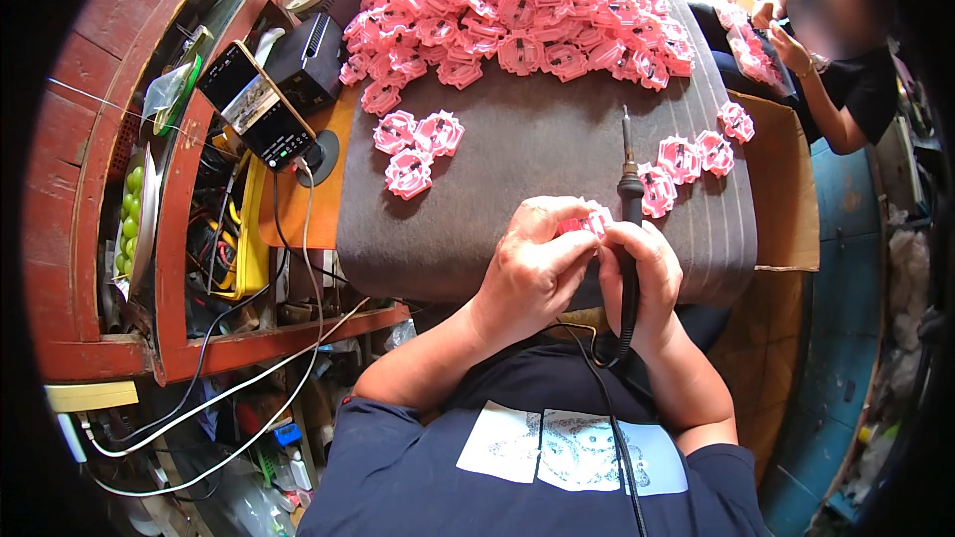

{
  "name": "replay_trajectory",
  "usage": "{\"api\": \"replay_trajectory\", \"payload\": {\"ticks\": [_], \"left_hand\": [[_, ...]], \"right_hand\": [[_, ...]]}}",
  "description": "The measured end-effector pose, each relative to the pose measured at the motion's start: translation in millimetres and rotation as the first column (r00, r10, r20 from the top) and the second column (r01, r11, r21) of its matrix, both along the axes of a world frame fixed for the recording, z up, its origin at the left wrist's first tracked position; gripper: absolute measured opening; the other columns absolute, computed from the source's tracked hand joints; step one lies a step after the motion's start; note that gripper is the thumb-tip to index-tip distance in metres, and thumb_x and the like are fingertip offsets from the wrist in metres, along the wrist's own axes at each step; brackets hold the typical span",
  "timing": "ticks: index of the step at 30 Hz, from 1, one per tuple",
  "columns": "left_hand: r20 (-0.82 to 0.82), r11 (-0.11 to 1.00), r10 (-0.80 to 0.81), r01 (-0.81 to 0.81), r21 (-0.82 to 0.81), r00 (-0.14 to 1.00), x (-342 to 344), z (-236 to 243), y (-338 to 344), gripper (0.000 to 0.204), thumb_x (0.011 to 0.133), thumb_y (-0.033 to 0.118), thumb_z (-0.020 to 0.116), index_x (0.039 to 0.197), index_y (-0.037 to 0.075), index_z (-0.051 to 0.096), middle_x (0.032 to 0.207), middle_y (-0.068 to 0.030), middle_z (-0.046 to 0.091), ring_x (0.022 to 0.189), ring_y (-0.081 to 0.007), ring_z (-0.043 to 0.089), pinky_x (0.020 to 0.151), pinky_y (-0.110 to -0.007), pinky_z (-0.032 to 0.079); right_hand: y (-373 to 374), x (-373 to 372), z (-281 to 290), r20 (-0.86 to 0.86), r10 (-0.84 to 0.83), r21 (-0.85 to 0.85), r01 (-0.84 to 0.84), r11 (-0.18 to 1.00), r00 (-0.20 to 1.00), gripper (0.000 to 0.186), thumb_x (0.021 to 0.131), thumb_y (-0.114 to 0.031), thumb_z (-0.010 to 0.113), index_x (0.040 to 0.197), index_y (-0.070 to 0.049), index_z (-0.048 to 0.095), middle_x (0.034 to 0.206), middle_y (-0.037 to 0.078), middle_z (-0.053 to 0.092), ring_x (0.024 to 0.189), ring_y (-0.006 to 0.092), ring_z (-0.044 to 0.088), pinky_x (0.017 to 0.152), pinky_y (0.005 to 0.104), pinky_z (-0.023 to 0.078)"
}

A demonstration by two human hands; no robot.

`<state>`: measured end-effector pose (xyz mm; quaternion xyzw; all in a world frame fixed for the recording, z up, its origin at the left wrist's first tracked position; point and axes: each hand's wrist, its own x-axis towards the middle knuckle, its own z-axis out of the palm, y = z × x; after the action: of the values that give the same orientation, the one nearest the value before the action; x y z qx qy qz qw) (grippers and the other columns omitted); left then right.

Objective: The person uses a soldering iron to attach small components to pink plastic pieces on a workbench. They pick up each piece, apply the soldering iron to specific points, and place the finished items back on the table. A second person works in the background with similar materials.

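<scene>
Near the front edge of the dark mat, my left hand (538, 261) is closed, pinching a small pink plastic part (595, 220). My right hand (649, 264) is closed around the black handle of a soldering iron (631, 188). The iron's tip points away from me, clear of the pink part, and its cord hangs down over my shirt. My right fingertips also touch the pink part, and fingers cover most of it. Right of the iron lies a short row of pink parts (680, 160). Three more pink parts (409, 171) sit together at the left.
A large heap of pink parts (517, 15) covers the far end of the mat (477, 199). At left, a phone (256, 104) stands on a holder beside a black box (304, 65), with cables hanging down. Another person (831, 50) holds a pink bag at the far right, behind a cardboard box (786, 184).
</scene>
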<state>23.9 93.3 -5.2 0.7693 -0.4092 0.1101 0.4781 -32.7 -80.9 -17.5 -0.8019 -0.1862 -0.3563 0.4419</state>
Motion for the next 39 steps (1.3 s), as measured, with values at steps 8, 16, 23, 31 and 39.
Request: {"api": "replay_trajectory", "payload": {"ticks": [8, 16, 23, 31, 39], "left_hand": [[0.018, 0.998, 0.056, -0.055, -0.043, 0.998, -2, 1, -7, 0.022, 0.085, 0.000, 0.079, 0.107, 0.002, 0.076, 0.118, -0.0161, 0.071, 0.111, -0.0363, 0.068, 0.098, -0.046, 0.053], [0.013, 0.994, 0.106, -0.106, -0.019, 0.994, -6, 2, -8, 0.025, 0.081, -0.004, 0.077, 0.106, 0.001, 0.078, 0.118, -0.0162, 0.073, 0.114, -0.0349, 0.068, 0.100, -0.044, 0.054], [0.002, 0.990, 0.137, -0.137, -0.016, 0.991, -6, 4, -12, 0.024, 0.081, -0.004, 0.078, 0.104, 0.001, 0.078, 0.117, -0.0162, 0.073, 0.111, -0.0339, 0.068, 0.097, -0.042, 0.054], [0.031, 0.988, 0.154, -0.154, -0.012, 0.988, -7, 1, -12, 0.021, 0.082, -0.002, 0.079, 0.102, 0.001, 0.075, 0.116, -0.0150, 0.072, 0.109, -0.0350, 0.066, 0.096, -0.044, 0.054], [0.055, 0.990, 0.138, -0.139, 0.007, 0.989, -5, 5, -13, 0.019, 0.081, -0.004, 0.079, 0.099, 0.000, 0.076, 0.115, -0.0161, 0.073, 0.107, -0.0339, 0.068, 0.094, -0.042, 0.055]], "right_hand": [[0, -2, -1, 0.010, -0.086, -0.019, 0.087, 0.996, 0.996, 0.053, 0.081, 0.016, 0.072, 0.132, 0.001, 0.064, 0.111, 0.020, 0.074, 0.080, 0.0329, 0.068, 0.071, 0.0398, 0.056], [-1, -4, -7, 0.137, -0.023, -0.150, 0.044, 0.988, 0.990, 0.055, 0.069, 0.001, 0.079, 0.124, -0.001, 0.070, 0.108, 0.016, 0.073, 0.081, 0.0301, 0.069, 0.073, 0.0410, 0.057], [-3, -5, -6, 0.093, -0.037, -0.081, 0.045, 0.996, 0.995, 0.048, 0.078, 0.001, 0.078, 0.126, -0.001, 0.070, 0.101, 0.016, 0.073, 0.079, 0.0309, 0.068, 0.071, 0.0415, 0.055], [-21, -53, -14, -0.042, -0.025, 0.177, 0.032, 0.984, 0.999, 0.062, 0.105, -0.034, 0.067, 0.143, 0.012, 0.052, 0.086, 0.013, 0.071, 0.071, 0.0258, 0.071, 0.064, 0.0363, 0.057], [-37, -69, 21, 0.034, -0.018, -0.195, 0.024, 0.981, 0.999, 0.035, 0.094, -0.017, 0.069, 0.118, 0.008, 0.070, 0.086, 0.014, 0.070, 0.067, 0.0298, 0.066, 0.063, 0.0409, 0.055]]}}
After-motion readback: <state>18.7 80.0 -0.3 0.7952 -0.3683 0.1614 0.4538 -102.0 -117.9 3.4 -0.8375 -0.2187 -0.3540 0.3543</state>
